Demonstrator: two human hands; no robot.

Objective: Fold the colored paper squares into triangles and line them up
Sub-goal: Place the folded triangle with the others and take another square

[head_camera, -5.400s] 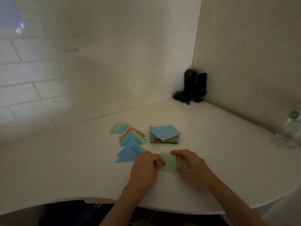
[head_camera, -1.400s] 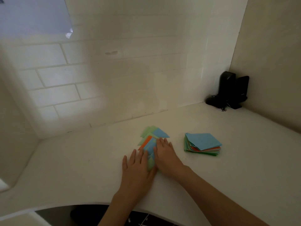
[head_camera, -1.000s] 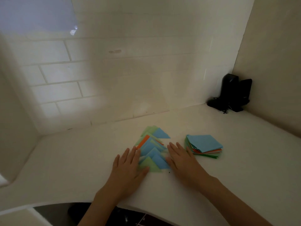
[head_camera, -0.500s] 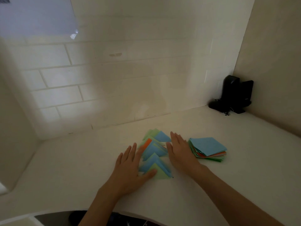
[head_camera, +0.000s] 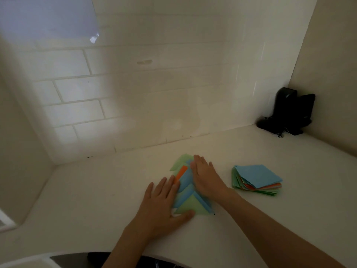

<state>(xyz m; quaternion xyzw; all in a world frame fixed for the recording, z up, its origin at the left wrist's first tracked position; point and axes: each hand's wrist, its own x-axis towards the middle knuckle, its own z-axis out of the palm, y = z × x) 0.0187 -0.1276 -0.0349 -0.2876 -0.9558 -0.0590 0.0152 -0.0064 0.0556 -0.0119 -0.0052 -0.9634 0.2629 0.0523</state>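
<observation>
Green, blue and orange folded triangles (head_camera: 188,190) lie overlapped in one row on the white counter (head_camera: 96,190), running away from the person. Nearest piece is a green triangle (head_camera: 190,206), apex pointing away; blue ones stack behind it, an orange edge (head_camera: 180,174) shows partway up, and a pale green tip (head_camera: 180,161) sits at the far end.

Left hand (head_camera: 160,204) lies flat, palm down, fingers (head_camera: 164,187) straight and together, pressed against the left edge of the row. Its thumb (head_camera: 184,215) stretches out under the base of the nearest green triangle, touching it. Nothing gripped.

Right hand (head_camera: 206,176) is also flat, fingers straight, laid on the right side of the row and covering the right halves of the far triangles. Fingertips reach the far end by the pale green tip. Nothing gripped either; the row sits between the two hands.

Stack of unfolded paper squares (head_camera: 256,179) sits to the right of the right-hand fingers, apart from them, blue sheet on top, orange and green edges fanned out below.

Black device (head_camera: 289,111) with a cord stands well beyond the right fingers, in the corner where the white tiled wall (head_camera: 135,93) meets the beige side wall (head_camera: 332,74).
</observation>
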